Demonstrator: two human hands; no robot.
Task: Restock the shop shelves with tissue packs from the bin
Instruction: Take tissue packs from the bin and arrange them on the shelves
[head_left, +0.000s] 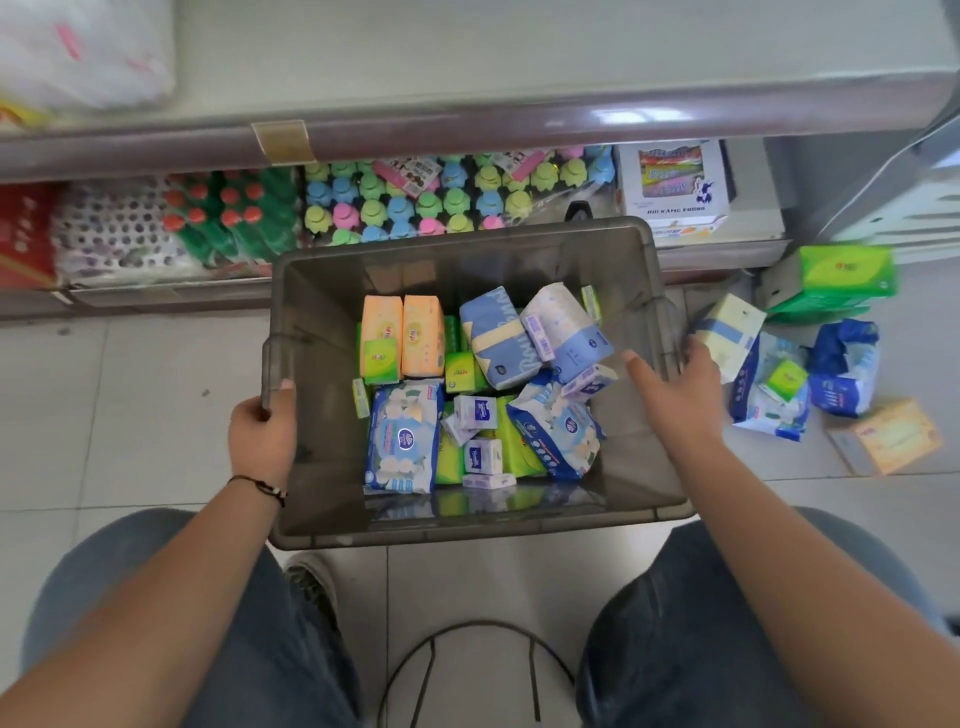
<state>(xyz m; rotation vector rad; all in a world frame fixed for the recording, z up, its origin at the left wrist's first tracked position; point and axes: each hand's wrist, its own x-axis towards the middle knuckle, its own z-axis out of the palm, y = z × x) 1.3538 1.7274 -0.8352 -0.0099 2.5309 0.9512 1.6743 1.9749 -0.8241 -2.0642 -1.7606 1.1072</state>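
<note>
Shop floor by low shelves: your left hand gripped the bin rim, right hand hovered loose-fingered at the opposite rim, packs still inside — positioning step; next likely picking one.

Single head view, steeply downward, close over floor bin

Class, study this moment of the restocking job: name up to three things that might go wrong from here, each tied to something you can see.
1. Only the left hand grips the bin rim; the right hand lies open at the other side, so a lift now may tip it.
2. The packs in the bin are heaped loosely and could slide or spill.
3. Packs on the floor lie beside the right hand and might get stepped on.
</note>
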